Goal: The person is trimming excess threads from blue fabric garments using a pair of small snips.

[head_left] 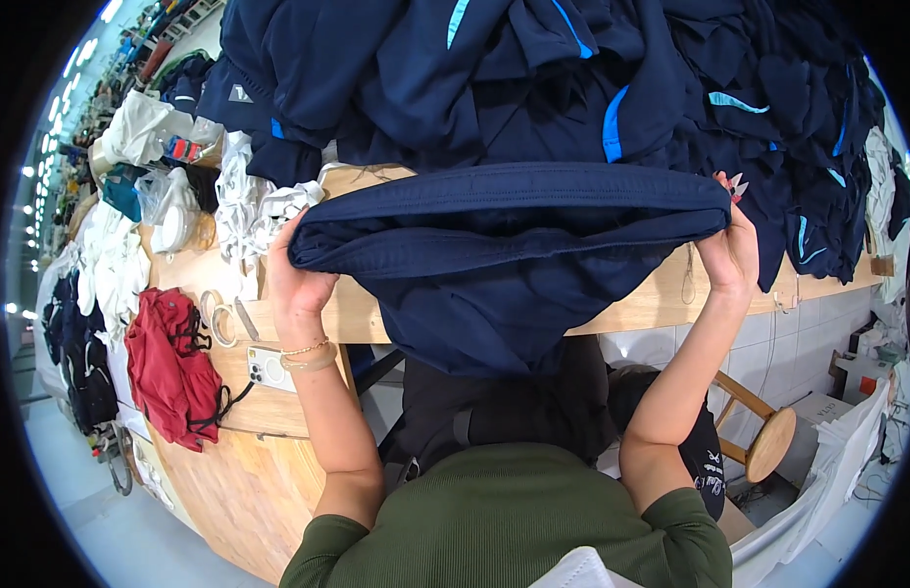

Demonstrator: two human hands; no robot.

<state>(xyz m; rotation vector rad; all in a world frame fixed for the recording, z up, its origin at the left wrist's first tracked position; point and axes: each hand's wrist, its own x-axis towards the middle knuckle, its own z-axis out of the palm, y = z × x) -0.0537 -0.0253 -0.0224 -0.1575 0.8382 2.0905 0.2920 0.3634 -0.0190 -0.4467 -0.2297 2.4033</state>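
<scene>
The navy garment hides parts of the left hand and right hand; a small object beside the right (pale and red) is too small to identify. The far garment pile runs past the view's edge; far-left clutter blurs.

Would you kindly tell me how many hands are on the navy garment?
2: the left hand holds the left end of the navy garment, and the right hand holds its right end. Some fingers are hidden; no other hand shows on it.
</scene>
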